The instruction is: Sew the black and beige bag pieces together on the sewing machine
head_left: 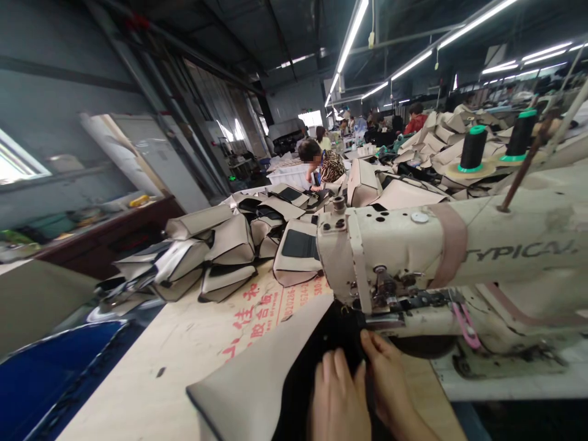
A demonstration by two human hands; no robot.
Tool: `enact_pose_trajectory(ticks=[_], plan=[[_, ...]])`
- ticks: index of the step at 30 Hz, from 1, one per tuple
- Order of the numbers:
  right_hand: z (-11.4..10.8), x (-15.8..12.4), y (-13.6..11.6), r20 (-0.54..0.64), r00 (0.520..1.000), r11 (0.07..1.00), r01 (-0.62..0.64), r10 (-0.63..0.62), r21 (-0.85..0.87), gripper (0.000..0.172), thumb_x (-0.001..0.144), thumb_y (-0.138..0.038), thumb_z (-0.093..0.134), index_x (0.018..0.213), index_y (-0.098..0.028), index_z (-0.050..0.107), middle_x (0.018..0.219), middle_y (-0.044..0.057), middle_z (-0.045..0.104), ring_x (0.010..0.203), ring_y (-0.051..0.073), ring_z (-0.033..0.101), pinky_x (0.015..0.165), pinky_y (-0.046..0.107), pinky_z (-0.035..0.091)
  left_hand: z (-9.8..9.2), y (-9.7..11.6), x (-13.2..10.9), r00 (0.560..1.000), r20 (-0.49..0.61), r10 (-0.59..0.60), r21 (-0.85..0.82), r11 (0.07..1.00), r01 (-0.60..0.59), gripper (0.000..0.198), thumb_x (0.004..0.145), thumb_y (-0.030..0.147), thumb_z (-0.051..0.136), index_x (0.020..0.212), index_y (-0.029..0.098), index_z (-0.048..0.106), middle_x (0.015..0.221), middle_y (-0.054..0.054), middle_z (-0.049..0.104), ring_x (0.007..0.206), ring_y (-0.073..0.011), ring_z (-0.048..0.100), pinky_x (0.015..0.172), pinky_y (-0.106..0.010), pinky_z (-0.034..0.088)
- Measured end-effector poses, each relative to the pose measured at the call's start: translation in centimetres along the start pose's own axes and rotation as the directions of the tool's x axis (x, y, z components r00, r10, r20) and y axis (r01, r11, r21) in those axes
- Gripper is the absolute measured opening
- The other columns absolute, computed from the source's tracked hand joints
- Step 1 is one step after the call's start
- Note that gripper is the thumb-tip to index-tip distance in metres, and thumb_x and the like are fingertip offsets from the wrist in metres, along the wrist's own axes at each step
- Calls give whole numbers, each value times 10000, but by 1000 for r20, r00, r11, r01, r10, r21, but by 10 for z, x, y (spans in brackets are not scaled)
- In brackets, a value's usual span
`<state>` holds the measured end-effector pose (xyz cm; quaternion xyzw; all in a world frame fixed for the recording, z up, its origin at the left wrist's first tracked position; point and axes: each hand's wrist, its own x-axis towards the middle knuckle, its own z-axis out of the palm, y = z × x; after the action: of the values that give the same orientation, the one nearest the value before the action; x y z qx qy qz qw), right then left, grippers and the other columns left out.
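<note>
A beige bag piece (pixel 261 367) with a black side and dark edging runs up to the needle area of the sewing machine (pixel 381 245). My left hand (pixel 340 395) lies on the black part, fingers bent and pressed together, gripping the material. Close beside it, my right hand (pixel 390 380) pinches the black edge between thumb and fingers, just in front of the machine's arm. The edge under the needle is partly hidden by the machine head. Pink-handled snips (pixel 466 324) or a similar small pink tool rest against the machine.
Beige bags with dark trim (pixel 229 239) are piled behind the wooden tabletop (pixel 138 367). A blue-lined bin (pixel 59 373) stands at the left. Black thread cones (pixel 473 150) sit above the machine. Farther back, a person (pixel 321 162) in a patterned top leans forward.
</note>
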<state>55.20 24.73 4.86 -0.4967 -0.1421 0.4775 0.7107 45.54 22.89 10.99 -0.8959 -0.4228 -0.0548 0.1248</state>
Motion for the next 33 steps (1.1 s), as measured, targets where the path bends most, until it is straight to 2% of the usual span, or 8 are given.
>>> enact_pose_trajectory(ticks=[2, 4, 12, 17, 22, 25, 28, 33], plan=[[-1, -1, -2, 12, 1000, 1000, -18, 18, -3, 419, 654, -550, 654, 679, -134, 616, 563, -18, 500, 506, 95, 360, 435, 191, 285, 3, -1, 19, 985, 1, -171, 5, 985, 171, 285, 887, 229, 357, 979, 141, 612, 1019, -137, 631, 954, -254, 594, 777, -341, 493], [-3, -1, -3, 16, 999, 1000, -30, 30, -8, 410, 641, -536, 670, 685, -131, 615, 534, -31, 464, 477, 81, 312, 409, 188, 242, -1, -2, 39, 956, 76, -284, -46, 957, 288, 346, 905, 314, 329, 988, 107, 594, 981, -150, 632, 910, -247, 611, 728, -321, 502], [-2, 0, 2, 24, 999, 998, -48, 47, 44, 411, 640, -515, 679, 693, -111, 624, 508, -33, 450, 444, 68, 293, 404, 189, 216, -9, 8, 76, 869, 299, -395, -153, 878, 453, 660, 822, 597, 310, 900, 3, 586, 784, -221, 639, 766, -322, 644, 638, -356, 477], [1, -3, -1, 36, 998, 996, -52, 49, 79, 393, 629, -477, 706, 764, -111, 661, 512, -34, 466, 444, 61, 290, 409, 180, 205, -1, 4, 77, 857, 286, -429, -299, 810, 505, 444, 823, 464, 382, 856, 71, 586, 779, -184, 650, 764, -300, 636, 631, -330, 431], [2, -3, -1, 22, 994, 988, -106, 104, 115, 442, 628, -518, 710, 812, -117, 674, 513, -33, 464, 443, 58, 276, 405, 181, 196, 14, -8, 70, 840, 322, -436, -628, 566, 535, 324, 816, 443, 408, 787, 153, 551, 701, -40, 598, 667, -182, 559, 581, -242, 359], [3, -3, -1, -10, 988, 975, -150, 153, 161, 462, 583, -532, 736, 790, -124, 677, 504, -34, 456, 439, 59, 283, 396, 181, 197, 22, -13, 71, 836, 351, -421, -721, 449, 529, 336, 784, 482, 451, 692, 163, 504, 613, 19, 494, 589, -135, 462, 531, -218, 307], [2, -1, 2, -50, 987, 978, -147, 156, 147, 468, 587, -532, 737, 805, -122, 677, 508, -37, 449, 431, 54, 271, 389, 183, 181, 23, -18, 74, 847, 363, -390, -752, 414, 513, 361, 755, 505, 486, 617, 174, 447, 576, 45, 414, 556, -110, 386, 509, -211, 272], [4, 1, 5, -33, 992, 982, -116, 122, 148, 457, 648, -530, 699, 864, -129, 669, 513, -42, 452, 435, 67, 312, 397, 190, 205, 20, -24, 79, 864, 363, -349, -772, 406, 489, 374, 742, 512, 498, 626, 157, 514, 573, 36, 457, 546, -110, 376, 509, -214, 264]])
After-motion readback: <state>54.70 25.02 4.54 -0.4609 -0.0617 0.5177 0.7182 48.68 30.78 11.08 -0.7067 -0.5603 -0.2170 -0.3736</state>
